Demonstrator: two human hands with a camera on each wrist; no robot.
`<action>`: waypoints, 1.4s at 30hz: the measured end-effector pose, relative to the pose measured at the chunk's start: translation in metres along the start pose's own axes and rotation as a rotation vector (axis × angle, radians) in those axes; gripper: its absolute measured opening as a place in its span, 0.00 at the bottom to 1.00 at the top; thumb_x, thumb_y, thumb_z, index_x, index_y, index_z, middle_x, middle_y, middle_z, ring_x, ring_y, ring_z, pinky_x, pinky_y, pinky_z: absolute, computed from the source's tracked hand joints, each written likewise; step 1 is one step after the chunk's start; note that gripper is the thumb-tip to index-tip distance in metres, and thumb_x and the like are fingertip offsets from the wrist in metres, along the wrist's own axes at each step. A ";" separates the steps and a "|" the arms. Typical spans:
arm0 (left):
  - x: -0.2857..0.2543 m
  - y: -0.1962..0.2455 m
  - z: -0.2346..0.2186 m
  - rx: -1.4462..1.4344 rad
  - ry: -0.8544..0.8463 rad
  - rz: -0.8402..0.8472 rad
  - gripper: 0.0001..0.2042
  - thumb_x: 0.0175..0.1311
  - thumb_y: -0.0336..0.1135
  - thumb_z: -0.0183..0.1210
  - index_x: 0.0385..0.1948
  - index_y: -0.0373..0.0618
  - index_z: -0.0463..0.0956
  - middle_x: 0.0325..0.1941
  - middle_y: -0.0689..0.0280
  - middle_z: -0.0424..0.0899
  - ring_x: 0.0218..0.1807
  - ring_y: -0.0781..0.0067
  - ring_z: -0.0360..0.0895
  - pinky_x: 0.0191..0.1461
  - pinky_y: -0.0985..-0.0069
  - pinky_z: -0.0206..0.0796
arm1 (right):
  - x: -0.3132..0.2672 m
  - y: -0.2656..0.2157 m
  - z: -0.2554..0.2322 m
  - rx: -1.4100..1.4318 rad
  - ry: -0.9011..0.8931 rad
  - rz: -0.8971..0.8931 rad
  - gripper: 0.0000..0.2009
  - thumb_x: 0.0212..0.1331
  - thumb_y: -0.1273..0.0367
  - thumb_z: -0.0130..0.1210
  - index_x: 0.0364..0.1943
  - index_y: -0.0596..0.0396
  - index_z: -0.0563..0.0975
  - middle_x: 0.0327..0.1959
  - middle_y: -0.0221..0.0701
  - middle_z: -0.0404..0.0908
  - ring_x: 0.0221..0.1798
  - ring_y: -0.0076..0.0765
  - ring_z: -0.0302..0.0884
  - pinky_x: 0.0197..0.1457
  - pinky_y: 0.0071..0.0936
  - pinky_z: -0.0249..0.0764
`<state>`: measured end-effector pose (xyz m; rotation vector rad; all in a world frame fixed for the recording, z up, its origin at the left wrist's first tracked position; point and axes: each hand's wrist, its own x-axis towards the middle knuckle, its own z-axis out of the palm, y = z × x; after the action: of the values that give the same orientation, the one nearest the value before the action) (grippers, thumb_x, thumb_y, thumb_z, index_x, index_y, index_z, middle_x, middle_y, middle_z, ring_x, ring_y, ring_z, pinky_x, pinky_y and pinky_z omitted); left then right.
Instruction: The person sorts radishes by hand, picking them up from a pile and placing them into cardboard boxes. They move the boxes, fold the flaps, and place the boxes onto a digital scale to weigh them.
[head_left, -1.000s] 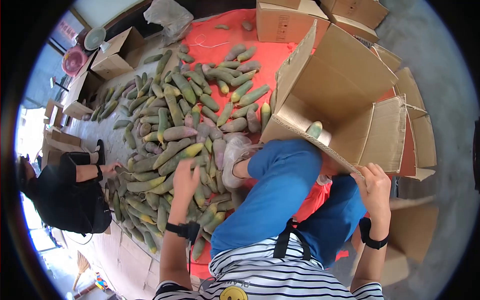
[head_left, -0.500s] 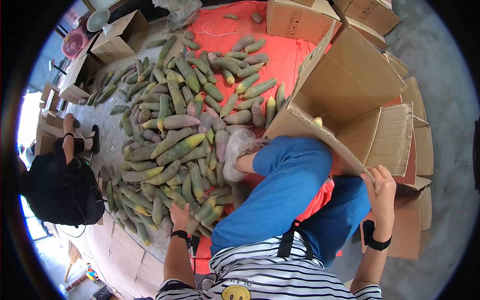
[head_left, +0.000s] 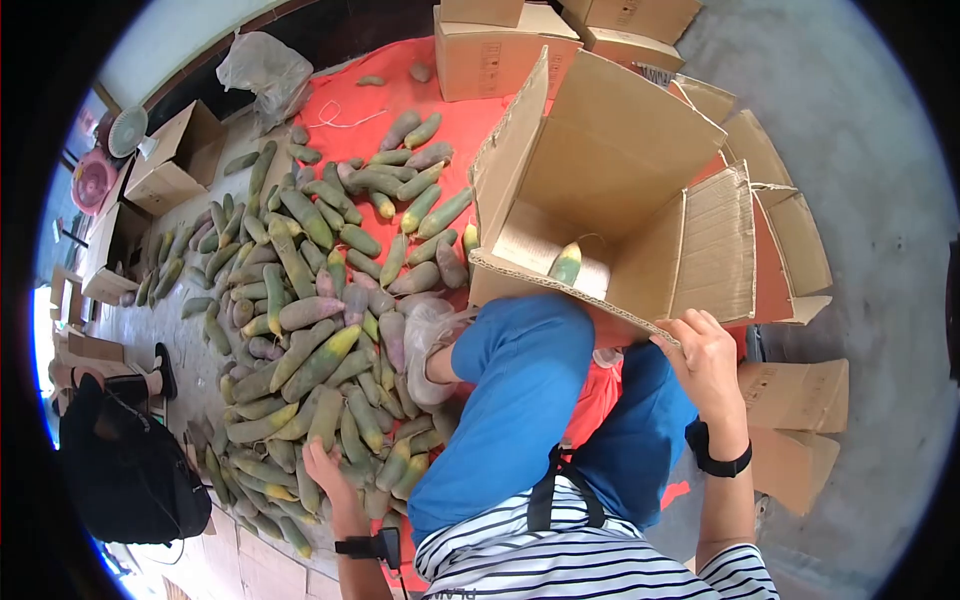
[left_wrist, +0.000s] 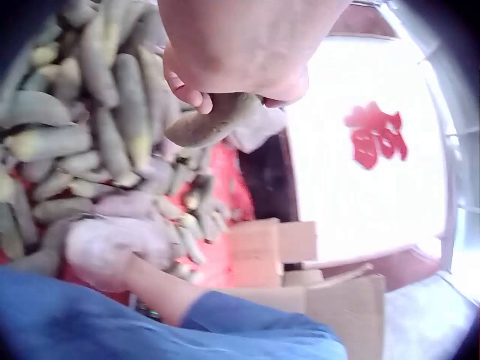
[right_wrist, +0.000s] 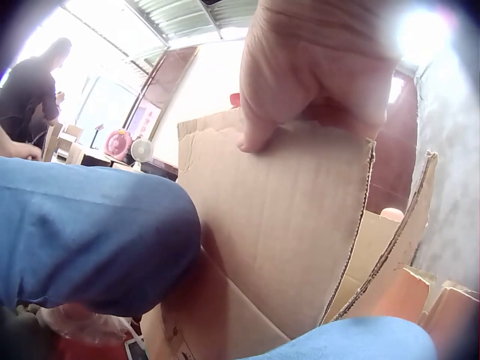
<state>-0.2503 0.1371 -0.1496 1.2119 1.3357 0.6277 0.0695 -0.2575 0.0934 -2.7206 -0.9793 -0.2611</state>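
Note:
My left hand grips a green radish at the near side of a large heap of radishes. In the left wrist view this radish sticks out from under the fingers; the palm hides part of it. With my right hand I pinch the edge of a flap of the cardboard box, thumb on one face. The box stands tilted with its mouth towards me, by my knee. Inside lies one green radish with a yellowish end.
Red sheeting lies under part of the heap. My foot in a plastic bag stands at the heap's edge. More cartons stand behind and to the right. At the left, a person in black is beside the heap.
My left hand has gone down from above the heap to its near side and now holds a radish. My right hand stays on the flap. The head view has shifted; the other person has moved.

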 end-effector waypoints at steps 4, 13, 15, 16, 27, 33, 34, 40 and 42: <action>-0.062 0.126 0.083 -0.329 -0.341 0.383 0.22 0.62 0.38 0.54 0.54 0.33 0.70 0.52 0.60 0.76 0.52 0.70 0.74 0.53 0.73 0.69 | 0.000 0.001 0.001 -0.022 0.003 -0.014 0.07 0.51 0.68 0.64 0.34 0.54 0.82 0.29 0.32 0.78 0.35 0.41 0.76 0.37 0.35 0.74; -0.107 0.211 0.205 0.155 -0.724 0.871 0.27 0.60 0.36 0.64 0.60 0.38 0.67 0.51 0.53 0.78 0.48 0.61 0.78 0.54 0.68 0.68 | -0.006 -0.004 0.001 -0.020 0.001 -0.009 0.08 0.52 0.68 0.63 0.34 0.55 0.82 0.29 0.33 0.77 0.34 0.41 0.75 0.37 0.35 0.73; -0.077 0.158 0.190 0.463 -0.628 0.925 0.26 0.58 0.37 0.64 0.58 0.37 0.68 0.53 0.50 0.76 0.51 0.54 0.76 0.54 0.63 0.68 | -0.007 -0.002 0.004 -0.047 0.026 0.002 0.08 0.52 0.68 0.63 0.34 0.55 0.82 0.29 0.34 0.77 0.34 0.42 0.75 0.37 0.36 0.72; -0.062 0.123 0.174 0.631 -0.575 0.934 0.26 0.57 0.37 0.65 0.57 0.38 0.69 0.55 0.49 0.74 0.54 0.50 0.75 0.55 0.59 0.67 | -0.006 -0.004 0.003 -0.037 0.034 -0.002 0.08 0.52 0.69 0.63 0.34 0.56 0.82 0.28 0.35 0.76 0.34 0.43 0.75 0.37 0.36 0.72; 0.021 -0.170 -0.094 1.040 0.176 -0.092 0.35 0.55 0.49 0.67 0.56 0.29 0.65 0.57 0.40 0.73 0.55 0.45 0.76 0.52 0.53 0.72 | -0.010 0.004 0.008 -0.035 0.014 0.022 0.09 0.54 0.70 0.63 0.36 0.60 0.81 0.27 0.37 0.74 0.33 0.44 0.73 0.37 0.37 0.71; 0.036 -0.189 -0.073 0.244 0.156 -0.632 0.33 0.58 0.50 0.67 0.52 0.28 0.66 0.47 0.48 0.78 0.27 0.56 0.82 0.24 0.69 0.72 | -0.001 -0.013 0.002 -0.042 0.019 0.038 0.08 0.53 0.70 0.63 0.36 0.60 0.81 0.27 0.36 0.75 0.34 0.43 0.74 0.38 0.36 0.71; 0.036 -0.189 -0.068 0.246 0.144 -0.630 0.33 0.58 0.50 0.67 0.52 0.28 0.66 0.47 0.48 0.78 0.27 0.56 0.82 0.24 0.69 0.72 | 0.000 -0.014 0.001 -0.027 0.024 0.030 0.08 0.53 0.70 0.63 0.36 0.60 0.81 0.28 0.36 0.75 0.34 0.43 0.74 0.38 0.36 0.71; 0.044 -0.186 -0.061 0.032 0.322 -0.687 0.25 0.54 0.46 0.67 0.48 0.39 0.70 0.42 0.54 0.77 0.30 0.57 0.79 0.27 0.68 0.71 | -0.007 0.000 0.006 -0.039 0.037 0.024 0.08 0.52 0.69 0.63 0.34 0.58 0.81 0.28 0.36 0.76 0.34 0.43 0.75 0.38 0.37 0.72; 0.050 -0.178 -0.062 -0.241 0.343 -0.789 0.26 0.51 0.49 0.67 0.45 0.42 0.69 0.40 0.57 0.75 0.32 0.60 0.76 0.29 0.69 0.70 | -0.007 0.003 0.007 -0.031 0.045 0.020 0.08 0.52 0.69 0.63 0.34 0.58 0.81 0.28 0.36 0.76 0.34 0.43 0.75 0.37 0.37 0.72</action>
<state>-0.3482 0.1430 -0.3181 0.3196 1.8096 0.4056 0.0669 -0.2613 0.0843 -2.7387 -0.9428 -0.3351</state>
